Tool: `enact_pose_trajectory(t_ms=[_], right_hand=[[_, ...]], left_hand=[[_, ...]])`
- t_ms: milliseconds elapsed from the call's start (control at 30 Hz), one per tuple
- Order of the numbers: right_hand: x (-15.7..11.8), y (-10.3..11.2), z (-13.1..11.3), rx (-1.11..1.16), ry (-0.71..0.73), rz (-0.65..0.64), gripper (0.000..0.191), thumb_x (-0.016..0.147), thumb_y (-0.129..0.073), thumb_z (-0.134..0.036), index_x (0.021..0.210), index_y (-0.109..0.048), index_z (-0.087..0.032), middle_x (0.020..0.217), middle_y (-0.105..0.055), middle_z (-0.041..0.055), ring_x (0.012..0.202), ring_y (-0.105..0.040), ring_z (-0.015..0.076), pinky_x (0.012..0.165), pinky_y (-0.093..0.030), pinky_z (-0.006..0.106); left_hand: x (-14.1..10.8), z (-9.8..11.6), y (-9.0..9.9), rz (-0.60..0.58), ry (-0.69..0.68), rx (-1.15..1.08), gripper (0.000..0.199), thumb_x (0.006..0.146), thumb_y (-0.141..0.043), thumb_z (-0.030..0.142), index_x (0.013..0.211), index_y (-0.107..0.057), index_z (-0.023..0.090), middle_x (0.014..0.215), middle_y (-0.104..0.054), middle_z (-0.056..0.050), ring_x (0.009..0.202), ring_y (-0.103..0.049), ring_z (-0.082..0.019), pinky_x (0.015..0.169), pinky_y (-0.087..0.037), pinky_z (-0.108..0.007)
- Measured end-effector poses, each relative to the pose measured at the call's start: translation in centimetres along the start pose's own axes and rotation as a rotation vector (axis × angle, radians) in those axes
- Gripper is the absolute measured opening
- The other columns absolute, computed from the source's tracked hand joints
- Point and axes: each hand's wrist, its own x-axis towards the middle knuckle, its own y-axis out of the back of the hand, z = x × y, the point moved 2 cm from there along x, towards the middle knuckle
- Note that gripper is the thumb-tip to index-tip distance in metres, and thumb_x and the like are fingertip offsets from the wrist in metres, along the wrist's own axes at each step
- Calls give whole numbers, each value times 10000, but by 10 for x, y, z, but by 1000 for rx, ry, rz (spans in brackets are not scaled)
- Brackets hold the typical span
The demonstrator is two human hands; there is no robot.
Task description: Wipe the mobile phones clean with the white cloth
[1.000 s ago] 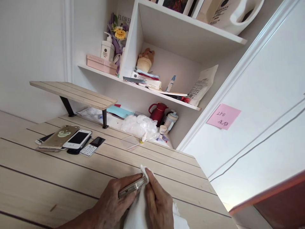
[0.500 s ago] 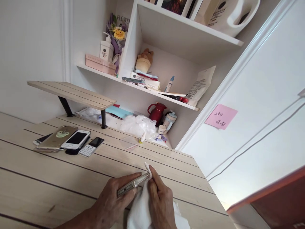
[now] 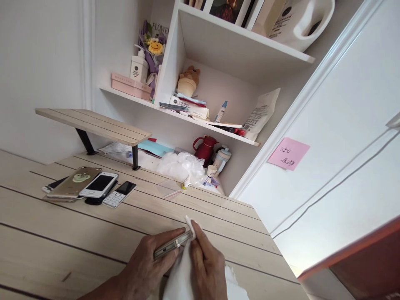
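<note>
Low over the desk, my left hand (image 3: pixel 148 260) is closed around a slim phone (image 3: pixel 171 246), held edge-up so that its narrow side faces me. My right hand (image 3: pixel 206 262) pinches a white cloth (image 3: pixel 179 277), and a fold of it presses over the phone's right end. The rest of the cloth hangs down beneath my right hand toward the bottom edge of the view. The phone's faces are mostly hidden by my fingers.
At the left lie a gold phone (image 3: pixel 75 182), a white phone (image 3: pixel 99 184) and a keypad phone (image 3: pixel 119 194). Behind them stands a wooden riser (image 3: pixel 93 125). A small bottle (image 3: pixel 186 182) and a clear bag (image 3: pixel 168 188) sit near the wall shelf (image 3: pixel 212 129).
My right hand has slid slightly left along the phone's edge with the cloth. My left hand keeps its hold on the phone nearly in place.
</note>
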Motion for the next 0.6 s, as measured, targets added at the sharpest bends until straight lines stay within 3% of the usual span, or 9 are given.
enact_pose_trajectory(t_ms=[67,133,233,300,333,400,467,533,600], right_hand=[[-7,-6,-7,79,85,34,440,1031,-471,-401,1365,-679,-205,1205,-773,60,1032,-766,174,916,-556,183],[-9,-9,-7,94,107,68,435,1030,-471,-418,1358,-684,-228,1234,-762,55,1064,-759,176,939,-550,187],[1,-1,4,-9,3,27,471,1040,-454,-424,1379,-665,-173,882,-802,30,760,-770,154,718,-588,175],[7,5,9,-66,-73,-14,484,1046,-448,-407,1394,-647,-135,676,-740,-8,576,-704,135,564,-554,164],[7,6,8,-63,-80,-14,478,1045,-454,-402,1390,-651,-136,703,-753,-3,600,-715,137,582,-559,164],[3,3,-1,4,-25,21,447,1038,-475,-399,1367,-675,-173,972,-808,36,843,-775,159,755,-587,171],[-7,-5,-13,81,80,57,404,1028,-501,-379,1344,-695,-218,1172,-783,44,1017,-766,169,875,-571,172],[-15,-12,-21,119,166,73,374,1018,-524,-344,1329,-706,-246,1162,-789,45,996,-777,162,859,-577,159],[-15,-13,-19,114,183,69,368,1016,-529,-338,1326,-708,-251,1163,-791,47,1003,-779,164,877,-577,162]], left_hand=[[-1,-1,-1,1,-28,1,364,913,-608,181,1224,-767,286,1199,-796,-3,1082,-755,-198,957,-580,-203],[-3,-2,-1,24,-30,-3,364,903,-614,172,1206,-776,292,1170,-807,-2,1044,-765,-194,936,-586,-195],[-3,-2,0,62,23,-30,375,887,-660,208,1242,-759,282,1201,-795,-16,1098,-745,-210,1019,-555,-237],[-3,-1,1,25,59,-57,379,899,-663,249,1270,-740,267,1221,-786,-29,1118,-734,-218,1041,-547,-268],[-2,0,1,8,63,-63,374,903,-659,255,1268,-740,261,1221,-785,-32,1117,-731,-216,1044,-543,-272],[-1,3,1,1,47,-43,348,906,-638,225,1233,-754,254,1197,-790,-27,1101,-725,-205,1042,-531,-252],[0,5,0,-7,26,-13,332,891,-604,158,1157,-784,243,1048,-817,-8,983,-742,-185,941,-562,-203],[0,3,-2,-36,29,2,345,877,-564,113,1099,-800,232,867,-810,16,815,-740,-165,776,-583,-167],[-1,-3,-3,-28,42,14,344,877,-565,117,1101,-797,236,850,-805,24,780,-736,-160,739,-579,-161]])
